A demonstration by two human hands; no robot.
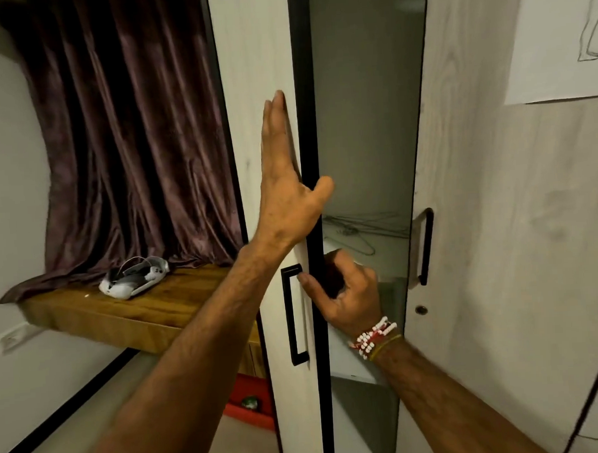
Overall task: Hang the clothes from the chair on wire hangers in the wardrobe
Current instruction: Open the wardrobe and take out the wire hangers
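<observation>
Since the wardrobe door (249,90) is only ajar, your left hand (289,192) lies flat and open along its edge, your right hand (346,289) curls round that edge below, widening access to the wire hangers (356,232) on the shelf inside; chair, clothes unseen.

Wire hangers (357,235) — tangled on wardrobe shelf (389,252).

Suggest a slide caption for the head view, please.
Both hands, left and right, on the wardrobe door; hangers inside.

Maroon curtain (123,138) above wooden ledge (98,314); white headset (134,277) on ledge; sketch (564,32) upper right.
</observation>
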